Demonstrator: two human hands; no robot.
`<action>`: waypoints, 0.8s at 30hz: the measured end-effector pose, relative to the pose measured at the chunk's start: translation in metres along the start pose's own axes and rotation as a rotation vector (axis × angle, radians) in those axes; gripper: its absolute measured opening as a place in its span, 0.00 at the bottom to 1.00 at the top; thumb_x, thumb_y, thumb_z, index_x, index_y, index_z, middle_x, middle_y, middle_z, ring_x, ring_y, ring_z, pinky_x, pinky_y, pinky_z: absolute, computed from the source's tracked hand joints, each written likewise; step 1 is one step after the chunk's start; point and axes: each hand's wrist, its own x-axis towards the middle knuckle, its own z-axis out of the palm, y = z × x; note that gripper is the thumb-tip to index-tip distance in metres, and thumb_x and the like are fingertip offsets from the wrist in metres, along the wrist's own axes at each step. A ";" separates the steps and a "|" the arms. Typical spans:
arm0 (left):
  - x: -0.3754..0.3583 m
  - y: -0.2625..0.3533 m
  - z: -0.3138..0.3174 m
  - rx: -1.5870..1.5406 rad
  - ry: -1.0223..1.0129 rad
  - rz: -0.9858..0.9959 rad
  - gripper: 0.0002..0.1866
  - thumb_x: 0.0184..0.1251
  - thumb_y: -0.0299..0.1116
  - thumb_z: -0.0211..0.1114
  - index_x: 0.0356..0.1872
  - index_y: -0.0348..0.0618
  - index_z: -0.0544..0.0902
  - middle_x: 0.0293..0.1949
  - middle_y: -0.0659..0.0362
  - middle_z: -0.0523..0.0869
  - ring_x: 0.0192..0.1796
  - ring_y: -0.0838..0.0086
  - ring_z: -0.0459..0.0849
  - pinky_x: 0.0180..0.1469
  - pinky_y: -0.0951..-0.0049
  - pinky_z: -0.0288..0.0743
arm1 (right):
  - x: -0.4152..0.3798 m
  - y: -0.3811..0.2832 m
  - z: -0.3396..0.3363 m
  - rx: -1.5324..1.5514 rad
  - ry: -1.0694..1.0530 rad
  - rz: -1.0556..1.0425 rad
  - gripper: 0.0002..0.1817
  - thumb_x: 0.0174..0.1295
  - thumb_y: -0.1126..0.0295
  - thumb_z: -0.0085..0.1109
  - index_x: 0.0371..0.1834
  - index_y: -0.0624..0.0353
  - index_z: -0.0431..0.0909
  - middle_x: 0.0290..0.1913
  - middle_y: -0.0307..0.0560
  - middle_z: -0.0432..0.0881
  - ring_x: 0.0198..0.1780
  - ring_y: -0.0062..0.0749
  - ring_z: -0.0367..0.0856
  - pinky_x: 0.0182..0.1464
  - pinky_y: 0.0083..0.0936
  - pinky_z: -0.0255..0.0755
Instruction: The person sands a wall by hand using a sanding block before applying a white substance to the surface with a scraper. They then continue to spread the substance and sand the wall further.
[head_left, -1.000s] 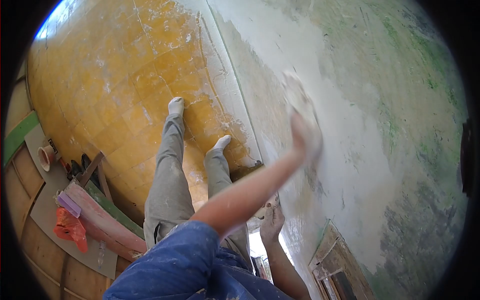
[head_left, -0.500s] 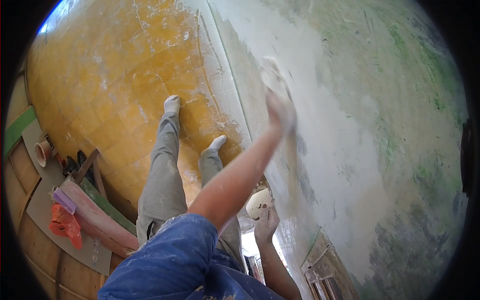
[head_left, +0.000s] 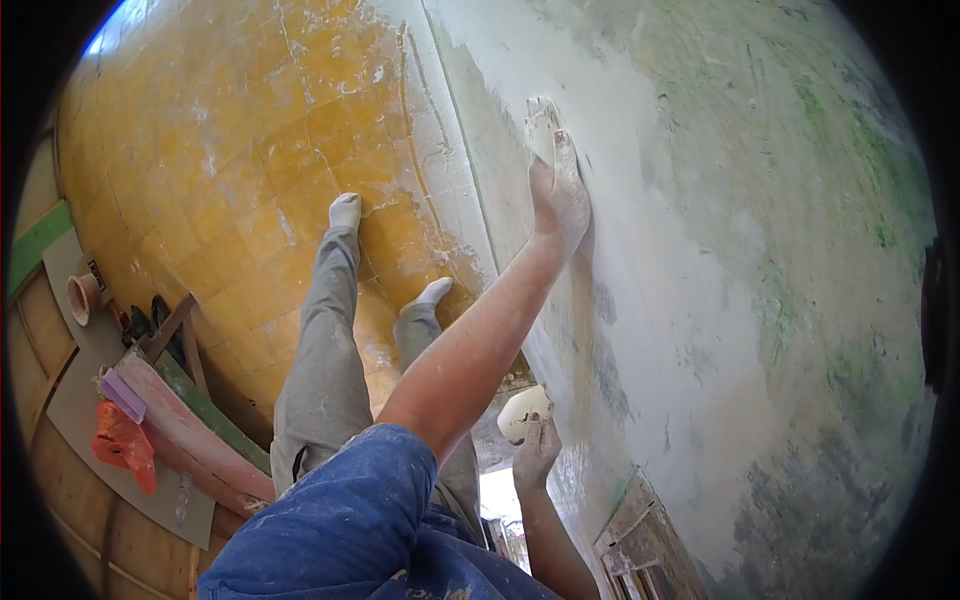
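My left hand (head_left: 562, 195), dusted white, reaches across to the pale wall (head_left: 680, 270). Its fingers are closed on a flat scraper (head_left: 542, 128) smeared with white paste, which lies at the wall surface. Lower down, my right hand (head_left: 537, 452) pinches the edge of a rounded cream-coloured plate (head_left: 522, 412), marked with dark spots, close to my body. White material covers much of the wall near my left hand, with green and dark stains farther right.
Worn yellow floor tiles (head_left: 240, 150) lie under my feet. At the left are a pinkish board (head_left: 205, 440), a red plastic bag (head_left: 125, 445), a purple block (head_left: 122, 395) and a terracotta-coloured pot (head_left: 85, 298). A weathered wooden frame (head_left: 650, 540) stands at lower right.
My left hand, blurred before, now shows sharply at almost the same place on the wall, with its scraper slightly higher. My right hand and the cream plate have shifted slightly in view.
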 end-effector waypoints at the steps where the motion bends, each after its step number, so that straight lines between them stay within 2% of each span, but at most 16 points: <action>1: 0.006 0.008 0.002 0.162 0.038 0.020 0.16 0.71 0.28 0.44 0.55 0.29 0.69 0.45 0.55 0.79 0.50 0.73 0.76 0.57 0.72 0.69 | 0.003 0.002 -0.001 -0.016 -0.005 0.024 0.15 0.70 0.72 0.44 0.54 0.72 0.72 0.38 0.47 0.79 0.35 0.24 0.76 0.34 0.21 0.71; 2: 0.003 -0.009 0.006 -0.065 0.050 0.066 0.18 0.69 0.26 0.44 0.56 0.28 0.68 0.57 0.44 0.74 0.61 0.61 0.72 0.65 0.64 0.63 | 0.006 0.008 0.000 -0.007 -0.009 0.019 0.15 0.70 0.72 0.44 0.54 0.72 0.72 0.38 0.47 0.79 0.35 0.24 0.76 0.34 0.21 0.71; 4: -0.053 0.026 0.033 0.699 -0.031 0.742 0.22 0.69 0.29 0.44 0.61 0.28 0.65 0.69 0.37 0.59 0.72 0.50 0.56 0.72 0.53 0.47 | 0.007 0.021 0.002 0.008 -0.012 -0.067 0.15 0.70 0.72 0.44 0.53 0.71 0.73 0.37 0.47 0.79 0.34 0.24 0.76 0.31 0.20 0.71; 6: -0.085 0.023 0.026 0.725 -0.359 0.753 0.26 0.69 0.32 0.43 0.67 0.30 0.60 0.73 0.38 0.41 0.76 0.48 0.37 0.72 0.48 0.31 | 0.002 0.010 0.006 -0.003 -0.047 -0.020 0.15 0.70 0.71 0.44 0.53 0.71 0.73 0.37 0.46 0.79 0.34 0.24 0.76 0.31 0.20 0.71; 8: -0.065 0.015 0.014 0.751 -0.339 0.803 0.26 0.70 0.35 0.43 0.66 0.30 0.62 0.73 0.38 0.43 0.76 0.47 0.39 0.72 0.46 0.32 | 0.000 0.007 0.009 -0.022 -0.077 0.022 0.15 0.70 0.71 0.44 0.52 0.71 0.73 0.37 0.46 0.79 0.34 0.23 0.75 0.31 0.20 0.70; 9: -0.049 0.010 0.009 0.771 -0.321 0.857 0.27 0.71 0.38 0.43 0.65 0.31 0.63 0.73 0.38 0.45 0.75 0.47 0.41 0.72 0.45 0.33 | 0.000 0.010 0.013 0.035 -0.032 -0.036 0.15 0.70 0.70 0.45 0.51 0.71 0.73 0.36 0.45 0.78 0.33 0.22 0.75 0.31 0.19 0.70; 10: -0.031 0.006 0.009 0.559 -0.287 0.735 0.23 0.72 0.38 0.43 0.58 0.30 0.70 0.73 0.40 0.48 0.76 0.53 0.46 0.72 0.50 0.40 | 0.000 0.012 0.015 0.093 0.014 -0.093 0.15 0.71 0.70 0.45 0.51 0.71 0.74 0.35 0.45 0.78 0.33 0.21 0.75 0.30 0.18 0.69; 12: -0.010 0.018 -0.001 0.153 -0.272 -0.050 0.27 0.72 0.30 0.39 0.70 0.32 0.55 0.74 0.43 0.46 0.76 0.53 0.39 0.74 0.57 0.31 | 0.001 0.008 0.012 0.148 0.003 -0.018 0.15 0.71 0.69 0.45 0.50 0.71 0.74 0.36 0.44 0.78 0.33 0.20 0.75 0.31 0.18 0.69; 13: -0.013 0.018 0.004 0.153 -0.274 -0.052 0.27 0.72 0.30 0.39 0.70 0.32 0.55 0.74 0.43 0.46 0.76 0.53 0.39 0.74 0.57 0.31 | 0.001 0.007 0.010 0.204 -0.008 0.059 0.15 0.71 0.69 0.45 0.50 0.71 0.74 0.36 0.44 0.78 0.33 0.20 0.75 0.31 0.18 0.69; 15: -0.022 0.018 0.019 0.307 -0.074 0.099 0.21 0.72 0.36 0.46 0.59 0.32 0.70 0.72 0.42 0.56 0.75 0.66 0.53 0.73 0.64 0.46 | 0.004 0.009 0.009 0.200 0.004 0.048 0.15 0.71 0.68 0.45 0.50 0.70 0.74 0.36 0.43 0.78 0.33 0.20 0.75 0.31 0.18 0.70; 16: -0.035 0.018 0.022 0.308 -0.077 0.103 0.21 0.72 0.36 0.46 0.59 0.32 0.70 0.72 0.42 0.56 0.75 0.66 0.53 0.73 0.64 0.46 | 0.005 0.011 0.010 0.195 0.016 0.044 0.15 0.72 0.68 0.45 0.50 0.70 0.74 0.36 0.43 0.78 0.33 0.20 0.75 0.32 0.18 0.70; 19: -0.089 0.021 0.025 0.749 -0.305 0.839 0.22 0.69 0.32 0.48 0.62 0.33 0.69 0.70 0.42 0.60 0.73 0.63 0.56 0.73 0.63 0.45 | 0.007 0.012 0.006 0.098 -0.019 0.080 0.15 0.72 0.68 0.44 0.50 0.70 0.74 0.37 0.43 0.78 0.34 0.21 0.75 0.33 0.19 0.71; 20: -0.074 0.021 0.020 0.833 -0.322 0.918 0.24 0.72 0.33 0.46 0.66 0.32 0.65 0.70 0.42 0.58 0.74 0.63 0.54 0.73 0.64 0.44 | 0.006 0.012 0.008 0.099 -0.014 0.082 0.15 0.72 0.68 0.44 0.50 0.70 0.74 0.37 0.43 0.78 0.34 0.21 0.75 0.33 0.19 0.71; 21: -0.054 0.006 0.012 0.828 -0.326 0.917 0.24 0.72 0.33 0.46 0.66 0.32 0.65 0.70 0.42 0.58 0.74 0.63 0.54 0.73 0.64 0.44 | 0.004 0.001 0.013 0.160 0.022 0.046 0.15 0.72 0.68 0.44 0.49 0.70 0.75 0.36 0.43 0.78 0.34 0.21 0.75 0.33 0.19 0.71; 23: -0.015 -0.038 -0.011 -0.509 -0.106 -0.137 0.26 0.73 0.37 0.36 0.67 0.34 0.61 0.73 0.40 0.50 0.76 0.58 0.46 0.74 0.59 0.40 | 0.004 -0.005 0.016 0.220 0.059 0.009 0.15 0.72 0.68 0.44 0.47 0.70 0.75 0.35 0.43 0.78 0.33 0.21 0.75 0.33 0.19 0.71; 24: -0.006 -0.028 -0.008 -0.509 -0.107 -0.136 0.26 0.73 0.37 0.36 0.67 0.34 0.61 0.73 0.40 0.50 0.76 0.58 0.46 0.74 0.59 0.40 | 0.004 -0.006 0.015 0.200 0.061 0.017 0.15 0.72 0.68 0.44 0.46 0.70 0.75 0.35 0.43 0.78 0.33 0.21 0.75 0.33 0.19 0.71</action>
